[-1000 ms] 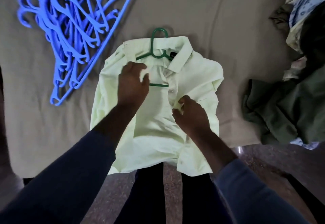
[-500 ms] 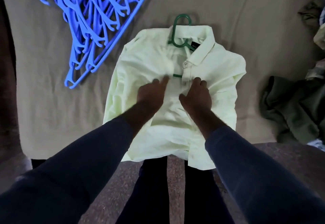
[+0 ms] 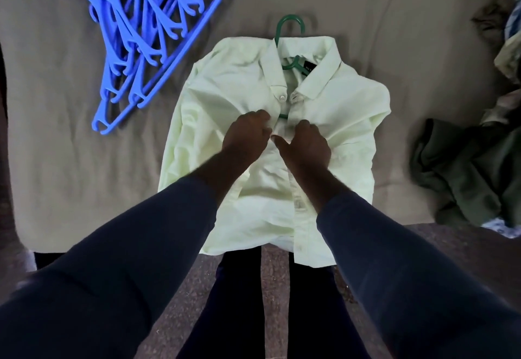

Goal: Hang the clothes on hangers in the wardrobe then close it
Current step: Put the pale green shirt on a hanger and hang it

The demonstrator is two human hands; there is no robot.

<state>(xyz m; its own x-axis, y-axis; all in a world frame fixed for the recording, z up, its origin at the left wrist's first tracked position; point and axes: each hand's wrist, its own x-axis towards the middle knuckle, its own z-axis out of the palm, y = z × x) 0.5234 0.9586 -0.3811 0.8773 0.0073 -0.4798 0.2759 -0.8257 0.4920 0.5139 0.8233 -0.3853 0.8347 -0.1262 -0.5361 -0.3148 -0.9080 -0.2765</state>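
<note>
A pale green collared shirt (image 3: 346, 110) lies face up on the beige bed sheet (image 3: 56, 147). A green hanger (image 3: 290, 24) sits inside it, its hook poking out above the collar. My left hand (image 3: 246, 136) pinches the left front edge of the shirt just below the collar button. My right hand (image 3: 307, 144) pinches the right front edge beside it. The two hands almost touch at the chest. The shirt's hem hangs over the bed's front edge.
A heap of blue plastic hangers (image 3: 146, 20) lies at the upper left of the bed. Dark green clothes (image 3: 468, 167) and other crumpled garments (image 3: 510, 48) are piled at the right. My legs stand on a speckled floor (image 3: 275, 288) below the bed edge.
Both hands moved up the shirt front and came together below the collar. The collar sides now lie closer together. The camera view shifted so the shirt sits more to the right.
</note>
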